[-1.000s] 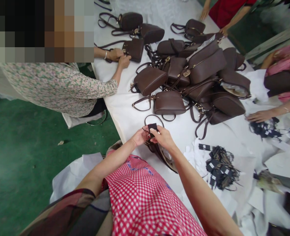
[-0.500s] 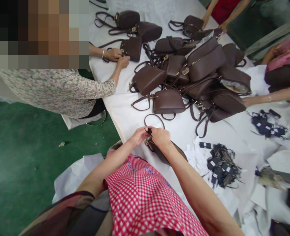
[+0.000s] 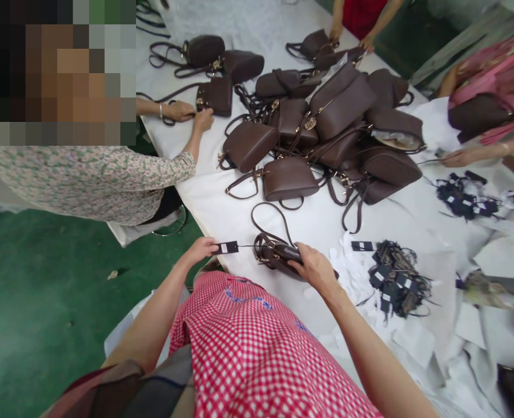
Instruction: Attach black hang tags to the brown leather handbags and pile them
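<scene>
Between the fingers of my left hand [image 3: 201, 251] is a black hang tag [image 3: 227, 248], held out to the left. Its thin cord runs taut to the hardware of a dark brown handbag [image 3: 278, 255] on the table's near edge. My right hand [image 3: 315, 264] grips the bag's top right part, thumb on the near side. A loop of the bag's strap [image 3: 269, 204] lies on the cloth beyond it. The bag's right end is partly hidden by my right hand.
Brown handbags [image 3: 339, 110] lie heaped across the white table [image 3: 213, 203]. Right of my bag are a pile of black tags [image 3: 398, 278], a single tag [image 3: 362, 246] and white paper scraps. A co-worker's hands [image 3: 202, 119] hold a bag at left; other people work at the far and right sides.
My left hand has moved left, drawing the tag out from the bag with its cord stretched. My right hand has shifted right and down onto the bag.
</scene>
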Tool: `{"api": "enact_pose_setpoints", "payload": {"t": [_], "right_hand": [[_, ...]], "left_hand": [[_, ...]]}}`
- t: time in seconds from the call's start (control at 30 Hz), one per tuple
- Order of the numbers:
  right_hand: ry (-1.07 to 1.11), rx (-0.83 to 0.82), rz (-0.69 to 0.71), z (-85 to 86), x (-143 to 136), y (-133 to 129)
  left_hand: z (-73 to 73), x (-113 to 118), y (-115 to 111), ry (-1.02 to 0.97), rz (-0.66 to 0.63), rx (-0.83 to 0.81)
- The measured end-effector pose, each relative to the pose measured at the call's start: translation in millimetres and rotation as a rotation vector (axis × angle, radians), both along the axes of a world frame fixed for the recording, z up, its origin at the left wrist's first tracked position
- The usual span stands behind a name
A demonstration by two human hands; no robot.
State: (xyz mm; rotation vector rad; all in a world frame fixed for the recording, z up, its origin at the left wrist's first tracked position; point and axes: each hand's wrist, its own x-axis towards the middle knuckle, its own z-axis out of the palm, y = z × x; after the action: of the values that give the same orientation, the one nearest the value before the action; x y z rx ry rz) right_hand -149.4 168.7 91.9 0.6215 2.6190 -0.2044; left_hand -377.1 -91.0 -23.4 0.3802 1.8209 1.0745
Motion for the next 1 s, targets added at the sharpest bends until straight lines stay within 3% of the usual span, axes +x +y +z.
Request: {"api": "enact_pose_setpoints", "payload": {"t": [0.1, 0.27, 0.37, 0.5, 0.6, 0.73, 0.9, 1.0], "right_hand": [[0.01, 0.0, 0.02, 0.1, 3.1, -3.4], [-0.009, -0.05, -0.052, 9.8, 8.4, -13.1], [0.022, -0.088, -0.113, 14.1, 14.1, -18.0], [0.088, -0.094, -0.177, 26.7, 18.8, -17.2], [0.129, -0.065, -0.232, 40.4, 26.5, -11.0], [0.16, 0.068, -0.368, 55.0, 41.8, -0.8], [0.112, 0.179, -0.521, 65.6, 50.7, 8.1], [0.099, 0.178, -0.537, 68.9, 52.1, 10.1]], "left_hand": [[7.9, 14.0, 6.9, 0.144, -0.132, -0.075], [39.3, 37.1, 46.7, 0.586, -0.399, -0.239], [48.9, 41.7, 71.8, 0.631, -0.488, -0.005], [47.8, 46.2, 110.3, 0.427, -0.655, 0.403], [49.7, 44.7, 129.6, 0.369, -0.629, 0.417], [58.0, 31.7, 128.2, 0.26, -0.575, 0.343], [58.5, 21.8, 105.6, 0.053, -0.57, 0.231], [57.2, 18.2, 90.1, -0.003, -0.564, 0.195]]}}
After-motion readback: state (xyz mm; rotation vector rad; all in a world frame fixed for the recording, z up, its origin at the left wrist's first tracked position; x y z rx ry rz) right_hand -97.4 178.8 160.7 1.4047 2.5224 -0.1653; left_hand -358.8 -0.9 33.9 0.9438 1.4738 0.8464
